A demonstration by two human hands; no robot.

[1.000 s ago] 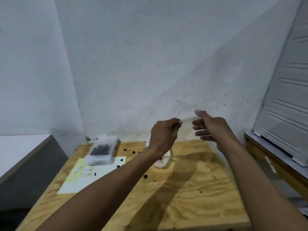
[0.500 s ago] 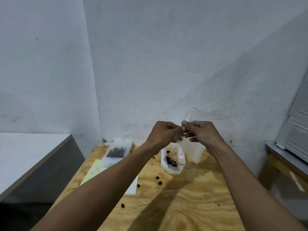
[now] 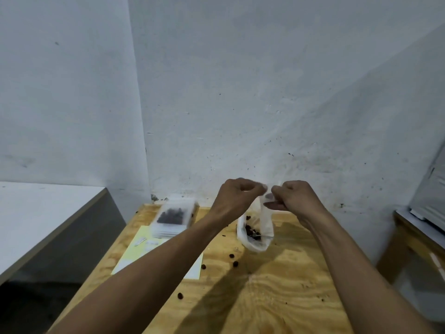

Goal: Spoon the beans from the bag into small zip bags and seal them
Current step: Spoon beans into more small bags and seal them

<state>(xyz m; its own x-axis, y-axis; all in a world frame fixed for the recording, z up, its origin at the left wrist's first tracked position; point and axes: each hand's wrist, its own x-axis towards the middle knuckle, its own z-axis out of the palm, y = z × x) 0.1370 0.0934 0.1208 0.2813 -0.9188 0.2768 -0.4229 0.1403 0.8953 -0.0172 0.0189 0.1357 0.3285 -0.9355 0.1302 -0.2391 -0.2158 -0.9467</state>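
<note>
Both hands are raised over the far part of the plywood table (image 3: 277, 292). My left hand (image 3: 237, 197) and my right hand (image 3: 292, 197) each pinch the top edge of a small clear zip bag (image 3: 266, 214) that hangs between them. Right behind and below it stands the white bean bag (image 3: 255, 239), open at the top, with dark red beans inside and what looks like a spoon handle in it. At the table's far left lies a stack of filled zip bags (image 3: 172, 219) with dark beans showing.
Loose beans (image 3: 232, 256) are scattered on the wood in front of the bean bag. A pale yellow sheet (image 3: 134, 254) lies under the stack and my left forearm. A white-topped counter (image 3: 43, 213) stands left, a wooden bench (image 3: 419, 237) right, a wall close behind.
The view has tilted down and swung, bringing the table nearer. My hands came together on the small bag's top edge and have now drawn slightly apart along it.
</note>
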